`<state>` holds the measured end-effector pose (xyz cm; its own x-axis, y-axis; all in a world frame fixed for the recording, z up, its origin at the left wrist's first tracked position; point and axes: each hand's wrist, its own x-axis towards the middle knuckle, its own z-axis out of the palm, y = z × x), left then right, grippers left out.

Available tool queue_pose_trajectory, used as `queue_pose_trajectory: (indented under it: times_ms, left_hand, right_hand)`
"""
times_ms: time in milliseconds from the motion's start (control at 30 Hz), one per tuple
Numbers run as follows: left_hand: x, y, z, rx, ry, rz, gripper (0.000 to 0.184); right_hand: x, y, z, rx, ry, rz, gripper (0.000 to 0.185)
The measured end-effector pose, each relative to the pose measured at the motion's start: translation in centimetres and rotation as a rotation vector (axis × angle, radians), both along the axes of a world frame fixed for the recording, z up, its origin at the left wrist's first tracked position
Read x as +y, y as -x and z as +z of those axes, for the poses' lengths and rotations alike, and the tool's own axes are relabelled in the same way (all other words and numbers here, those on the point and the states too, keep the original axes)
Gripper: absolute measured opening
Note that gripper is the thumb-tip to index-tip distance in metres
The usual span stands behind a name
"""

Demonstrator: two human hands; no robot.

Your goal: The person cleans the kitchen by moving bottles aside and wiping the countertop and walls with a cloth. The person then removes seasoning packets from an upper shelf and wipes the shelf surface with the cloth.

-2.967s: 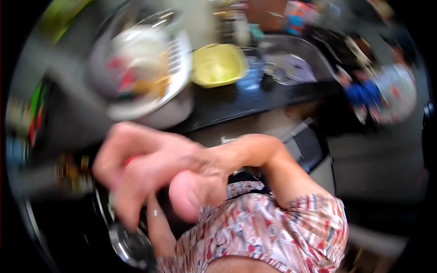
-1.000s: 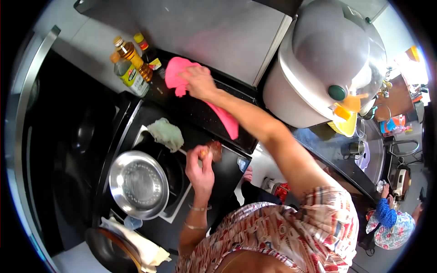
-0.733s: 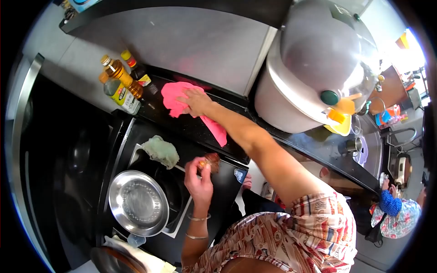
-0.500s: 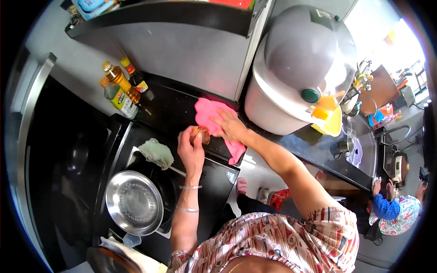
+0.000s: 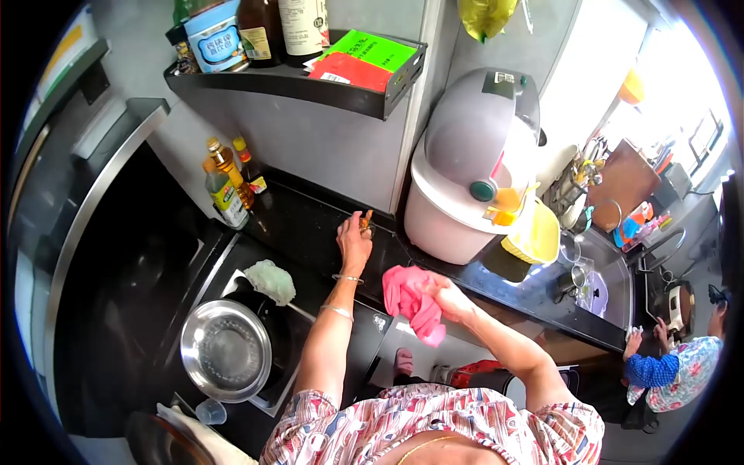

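Note:
Bunched up in my right hand (image 5: 451,301) is a pink cloth (image 5: 411,298), lifted at the front edge of the black counter (image 5: 298,213). My left hand (image 5: 354,242) is over the counter near the wall, its fingers closed round a small reddish-brown item (image 5: 365,222) too small to name. A steel basin (image 5: 225,350) rests on the stove at the left. Behind it lies a pale green cloth (image 5: 270,282). Three bottles (image 5: 226,194) stand against the wall at the counter's left end.
A large grey and white lidded container (image 5: 457,186) stands right of my hands. Beyond it are a yellow basket (image 5: 536,236) and a sink (image 5: 612,271). A wall shelf (image 5: 294,77) holds jars and packets. Another person (image 5: 670,372) is at the far right.
The pink cloth has come off the counter, bunched up, and moved right and nearer me with my right hand. My left hand has moved toward the wall with the small item.

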<state>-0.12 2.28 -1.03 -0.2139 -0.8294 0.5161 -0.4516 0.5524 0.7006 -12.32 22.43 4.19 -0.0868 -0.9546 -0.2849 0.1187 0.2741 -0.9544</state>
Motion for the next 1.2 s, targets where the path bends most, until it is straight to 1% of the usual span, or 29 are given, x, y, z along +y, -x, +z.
queue_pose_trajectory:
  times_ms: [33, 67, 100, 167, 200, 233, 300, 333, 367, 400, 433, 500, 533, 567, 600, 633, 667, 700, 767, 800, 833, 867, 900, 967, 1033, 1067, 1100, 1133, 1200]
  left_hand:
    - [1.2, -0.7, 1.1, 0.0, 0.001, 0.01, 0.041]
    - [2.5, -1.5, 1.9, 0.078, -0.051, 0.013, 0.037]
    - [3.6, -2.1, 2.3, 0.157, -0.098, 0.016, 0.035]
    - [6.4, -3.3, 1.9, 0.504, -0.617, -0.256, 0.036]
    - [9.4, -4.7, 6.7, 0.784, -1.009, -0.372, 0.04]
    - [10.7, -5.3, 7.4, 1.046, -1.245, -0.463, 0.042]
    - [11.9, -7.3, 7.1, 0.34, -0.269, -0.478, 0.052]
    - [11.5, -7.8, 7.6, 0.891, -0.645, -0.689, 0.05]
    - [11.1, -8.3, 8.1, 1.52, -0.978, -0.77, 0.048]
    - [10.0, -8.8, 8.3, 1.584, -1.017, -0.768, 0.045]
    - [9.1, -9.6, 8.2, 1.65, -1.059, -0.758, 0.043]
    - [6.4, -11.0, 6.2, 1.358, -0.987, -0.667, 0.052]
    - [4.8, -11.2, 5.8, 1.381, -0.967, -0.604, 0.048]
    - [3.6, -11.2, 5.5, 1.401, -0.948, -0.541, 0.044]
    - [2.7, -10.9, 6.0, 1.407, -0.949, -0.535, 0.044]
    - [1.7, -10.7, 6.8, 1.33, -0.844, -0.367, 0.039]
    - [0.6, -10.5, 7.6, 1.248, -0.735, -0.201, 0.034]
    - [-0.6, -10.1, 8.3, 1.255, -0.733, -0.189, 0.034]
    - [-3.1, -9.0, 9.6, 1.14, -0.683, -0.127, 0.029]
    - [-4.4, -8.5, 10.4, 1.149, -0.668, -0.12, 0.029]
    - [-5.4, -8.2, 10.8, 1.054, -0.7, -0.124, 0.037]
    - [-6.2, -7.9, 11.1, 0.956, -0.736, -0.127, 0.046]
    - [-6.9, -7.3, 11.6, 0.957, -0.733, -0.118, 0.046]
    - [-8.2, -5.1, 12.9, 0.893, -0.614, -0.113, 0.047]
    - [-9.9, -2.8, 13.9, 0.752, -0.43, -0.05, 0.044]
    - [-14.6, 0.7, 9.5, 0.563, -0.348, 0.041, 0.044]
    - [-17.3, 2.5, 7.4, 0.126, -0.017, 0.024, 0.044]
    - [-18.5, 3.6, 7.6, -0.224, 0.385, 0.096, 0.044]
    - [-20.0, 3.1, 7.9, -0.237, 0.387, 0.046, 0.044]
  right_hand:
    - [0.5, -0.8, 1.6, -0.327, -0.036, -0.156, 0.039]
    - [0.4, -1.5, 4.2, -0.405, 0.011, -0.15, 0.042]
    - [0.1, -1.8, 5.0, -0.357, 0.105, -0.143, 0.046]
    - [-1.1, -3.3, 8.0, -0.047, 0.285, -0.159, 0.049]
    - [-1.7, -3.9, 9.2, 0.242, 0.32, -0.124, 0.051]
    - [-2.4, -4.7, 9.8, 0.483, 0.428, -0.047, 0.05]
    - [-3.5, -8.2, 11.6, 0.866, 0.556, 0.295, 0.046]
    - [-3.7, -8.6, 11.7, 0.864, 0.556, 0.298, 0.046]
    - [-3.9, -9.0, 11.7, 0.833, 0.663, 0.231, 0.044]
    - [-4.1, -9.4, 11.5, 0.797, 0.765, 0.162, 0.041]
    - [-3.9, -9.0, 10.8, 0.842, 0.816, 0.089, 0.037]
    - [-3.5, -7.8, 7.4, 0.795, 0.635, 0.141, 0.031]
    - [-3.3, -7.6, 5.2, 0.809, 0.615, 0.145, 0.028]
    - [-3.2, -6.9, 2.4, 0.823, 0.53, 0.213, 0.029]
    - [-3.1, -6.3, 0.2, 0.92, 0.544, 0.244, 0.031]
    - [-3.3, -5.8, -1.5, 1.016, 0.563, 0.277, 0.032]
    - [-3.7, -5.2, -2.5, 1.045, 0.53, 0.302, 0.037]
    - [-4.3, -4.8, -3.0, 1.043, 0.531, 0.316, 0.037]
    - [-6.0, -3.5, -3.9, 1.167, 0.614, 0.353, 0.041]
    - [-6.6, -2.9, -4.9, 1.19, 0.647, 0.373, 0.045]
    - [-7.2, -2.6, -5.5, 1.17, 0.607, 0.44, 0.048]
    - [-7.4, -2.3, -6.3, 1.194, 0.648, 0.477, 0.05]
    - [-7.6, -2.2, -6.6, 1.219, 0.689, 0.514, 0.051]
    - [-7.5, -2.0, -7.5, 1.28, 0.667, 0.523, 0.052]
    - [-7.4, -2.3, -7.2, 1.291, 0.621, 0.51, 0.052]
    - [-7.4, -2.4, -7.1, 1.3, 0.617, 0.506, 0.052]
    - [-7.5, -2.5, -7.1, 1.297, 0.613, 0.498, 0.052]
    - [-7.5, -2.6, -7.1, 1.295, 0.615, 0.52, 0.052]
    - [-7.6, -2.3, -7.0, 1.284, 0.609, 0.52, 0.05]
